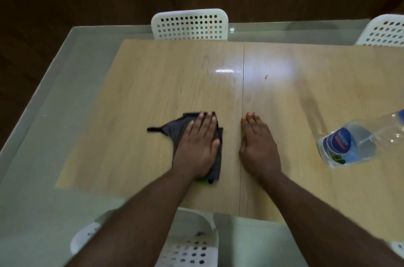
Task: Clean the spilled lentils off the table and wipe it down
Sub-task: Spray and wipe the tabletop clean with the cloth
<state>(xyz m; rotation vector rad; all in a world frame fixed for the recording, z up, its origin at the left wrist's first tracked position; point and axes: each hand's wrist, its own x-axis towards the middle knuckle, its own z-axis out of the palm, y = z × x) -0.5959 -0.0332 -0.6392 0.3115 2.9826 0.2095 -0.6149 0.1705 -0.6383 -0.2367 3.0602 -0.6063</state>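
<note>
The left hand is pressing flat, fingers straight, on a dark cloth at the centre of the desk. The right hand is resting released, flat on the desk just beside. A plastic bottle is lying at the right edge of the frame.

Light level: dim, walls dark.
Glare: bright overhead reflection on table, far centre-right.
Blur: soft overall; bottle at right smeared.
Distortion: wide-angle bending at edges.
</note>
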